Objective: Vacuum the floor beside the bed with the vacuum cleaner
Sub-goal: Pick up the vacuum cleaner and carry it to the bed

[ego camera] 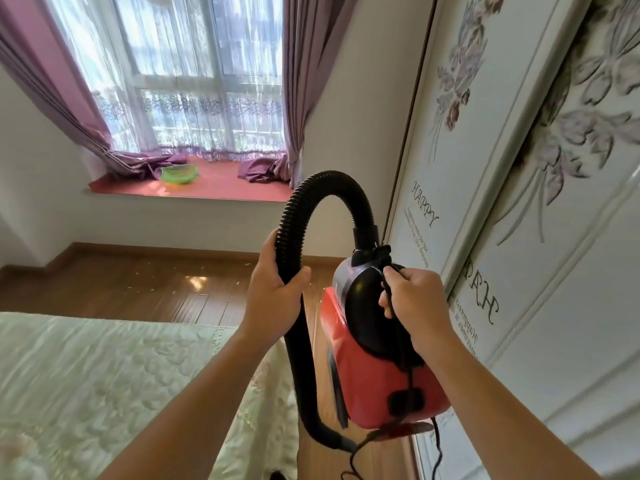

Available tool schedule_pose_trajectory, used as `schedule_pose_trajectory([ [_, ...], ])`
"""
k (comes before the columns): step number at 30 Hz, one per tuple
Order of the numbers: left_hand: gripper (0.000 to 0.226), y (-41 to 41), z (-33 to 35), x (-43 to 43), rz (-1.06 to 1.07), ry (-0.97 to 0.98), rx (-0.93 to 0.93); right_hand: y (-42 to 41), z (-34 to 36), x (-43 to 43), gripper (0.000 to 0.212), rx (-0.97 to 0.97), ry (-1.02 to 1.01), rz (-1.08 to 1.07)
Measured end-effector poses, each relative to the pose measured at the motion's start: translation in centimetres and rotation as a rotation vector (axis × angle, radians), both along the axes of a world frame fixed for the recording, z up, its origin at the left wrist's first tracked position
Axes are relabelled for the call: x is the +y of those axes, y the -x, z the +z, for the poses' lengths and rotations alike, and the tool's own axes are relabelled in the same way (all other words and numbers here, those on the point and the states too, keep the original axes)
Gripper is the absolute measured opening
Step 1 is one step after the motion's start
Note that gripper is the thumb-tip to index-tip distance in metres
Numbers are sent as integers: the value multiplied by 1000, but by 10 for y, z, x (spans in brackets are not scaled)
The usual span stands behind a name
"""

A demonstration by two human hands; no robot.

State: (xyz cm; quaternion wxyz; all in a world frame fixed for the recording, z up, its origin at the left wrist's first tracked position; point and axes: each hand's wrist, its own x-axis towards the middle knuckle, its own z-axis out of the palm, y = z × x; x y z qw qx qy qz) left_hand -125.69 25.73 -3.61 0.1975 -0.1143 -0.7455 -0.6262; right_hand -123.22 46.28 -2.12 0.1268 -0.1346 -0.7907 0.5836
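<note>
Red vacuum cleaner (377,368) carried above floor (145,289) beside bed (104,375): right hand (412,299) fingers clamped on strap, left hand (273,296) wrapped round hose (298,216); next, probably lower nozzle toward scattered debris

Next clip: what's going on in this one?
A person holds a red vacuum cleaner off the floor between the bed and the wardrobe. The left hand grips the black hose; the right hand holds the strap on top. Scraps lie on the wood floor ahead.
</note>
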Motion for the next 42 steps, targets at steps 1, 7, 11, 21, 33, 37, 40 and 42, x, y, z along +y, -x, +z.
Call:
schedule_pose_trajectory([
  [1,58,16,-2,-1,-2,-4,1,15,-2,-1,37,-4,1,-1],
  [7,55,126,-5,-19,-37,-35,-21,121,-7,-19,40,-25,-21,-9],
  [11,55,194,-2,-33,-48,-25,-23,187,-4,-33,39,-6,-7,-39],
  [21,61,320,14,-42,-32,-22,-21,316,6,-43,37,28,56,-13],
  [33,61,478,8,-17,188,25,-43,513,-21,-13,35,-59,171,208],
  [37,62,518,10,-8,278,6,-41,576,-14,-5,36,-74,148,294],
  [40,61,541,9,-11,354,7,-42,616,-6,-5,37,-63,122,364],
  [42,62,555,10,-17,412,21,-52,638,-2,-10,37,-53,108,403],
])
